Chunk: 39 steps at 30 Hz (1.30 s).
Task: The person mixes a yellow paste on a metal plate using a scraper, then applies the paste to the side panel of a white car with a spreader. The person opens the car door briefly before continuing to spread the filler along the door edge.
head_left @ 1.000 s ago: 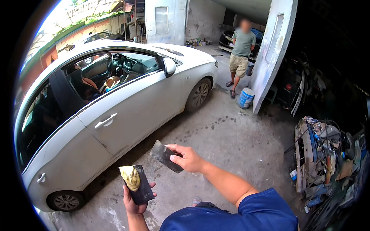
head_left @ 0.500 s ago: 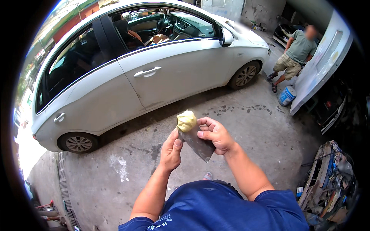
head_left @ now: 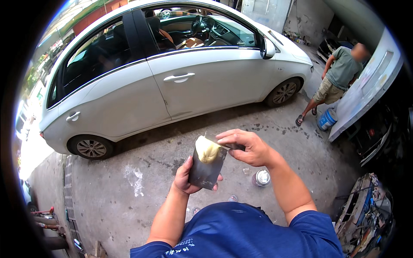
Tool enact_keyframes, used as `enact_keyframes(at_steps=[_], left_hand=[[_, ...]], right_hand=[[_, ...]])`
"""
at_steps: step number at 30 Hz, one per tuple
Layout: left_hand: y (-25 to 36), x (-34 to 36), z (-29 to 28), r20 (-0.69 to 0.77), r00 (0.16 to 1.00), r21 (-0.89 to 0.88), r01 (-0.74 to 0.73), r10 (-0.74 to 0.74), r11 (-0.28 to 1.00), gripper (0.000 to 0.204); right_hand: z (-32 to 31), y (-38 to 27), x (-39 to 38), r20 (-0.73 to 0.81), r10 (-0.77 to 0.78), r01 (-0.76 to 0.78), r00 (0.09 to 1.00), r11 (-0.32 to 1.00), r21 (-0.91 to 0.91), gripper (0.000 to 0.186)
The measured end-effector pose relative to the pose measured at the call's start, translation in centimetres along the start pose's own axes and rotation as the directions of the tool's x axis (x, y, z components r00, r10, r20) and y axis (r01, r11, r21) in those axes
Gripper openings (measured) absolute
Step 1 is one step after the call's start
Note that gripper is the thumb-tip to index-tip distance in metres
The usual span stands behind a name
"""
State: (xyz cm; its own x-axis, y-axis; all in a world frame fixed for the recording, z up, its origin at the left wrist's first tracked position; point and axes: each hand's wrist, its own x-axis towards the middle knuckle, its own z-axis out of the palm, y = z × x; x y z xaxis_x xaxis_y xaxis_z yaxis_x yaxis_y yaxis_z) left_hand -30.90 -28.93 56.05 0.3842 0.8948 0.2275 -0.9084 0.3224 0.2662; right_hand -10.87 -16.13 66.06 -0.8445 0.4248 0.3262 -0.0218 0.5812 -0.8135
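my left hand [head_left: 189, 178] held a dark flat board [head_left: 207, 168] upright in front of my chest, its grip pinching the board's lower part with the thumb on the near face and the fingers behind. a lump of pale yellow putty [head_left: 207, 149] sat on the top end of the board. my right hand [head_left: 245, 147] came in from the right of the board, its grip pressed together on a thin dark scraper [head_left: 232, 146], whose blade reached the putty; i could not tell how much of the blade lay under the lump. both hands were just beside each other, with the board between them.

beyond the board stood a white car [head_left: 180, 81], side on, its front toward the right and its windows down. the stained concrete floor [head_left: 142, 180] lay between the car and the board. on the floor just right of the board, under my right forearm, stood a small round tin [head_left: 261, 177]. farther right of the board and past the car's front wheel, another person [head_left: 337, 77] in a green shirt and shorts stood beside a blue bucket [head_left: 327, 119]. well to the lower right of the board lay a heap of scrap parts [head_left: 365, 210].
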Motion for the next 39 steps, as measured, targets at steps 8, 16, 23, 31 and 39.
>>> enact_keyframes(at_steps=[8,16,23,31,39], left_hand=[[-0.9,2.6,-1.1,-0.297,0.805,0.56,-0.289,0.514,0.776,0.063],[-0.8,2.8,-1.2,-0.131,0.754,0.833,-0.268,0.643,0.484,0.06],[0.8,-0.1,-0.1,-0.07,0.993,0.13,-0.088,0.098,0.988,0.066],[0.3,-0.2,0.5,0.06,0.997,0.066,-0.047,0.044,0.997,0.071],[-0.1,2.1,1.6,-0.137,0.885,0.565,-0.299,0.445,0.769,0.071]], right_hand=[[6.2,0.2,0.2,-0.223,-0.087,-0.025,0.971,0.891,-0.454,0.036],[5.4,-0.7,1.5,-0.23,-0.1,0.008,0.968,0.929,-0.369,0.036],[1.2,-2.5,0.3,-0.07,-0.356,0.299,0.932,0.863,-0.406,0.05],[0.0,2.5,-0.9,-0.153,-0.258,0.219,0.954,0.947,-0.235,0.041],[4.9,2.9,-5.5,0.055,0.52,-0.388,0.853,0.559,0.733,0.043]])
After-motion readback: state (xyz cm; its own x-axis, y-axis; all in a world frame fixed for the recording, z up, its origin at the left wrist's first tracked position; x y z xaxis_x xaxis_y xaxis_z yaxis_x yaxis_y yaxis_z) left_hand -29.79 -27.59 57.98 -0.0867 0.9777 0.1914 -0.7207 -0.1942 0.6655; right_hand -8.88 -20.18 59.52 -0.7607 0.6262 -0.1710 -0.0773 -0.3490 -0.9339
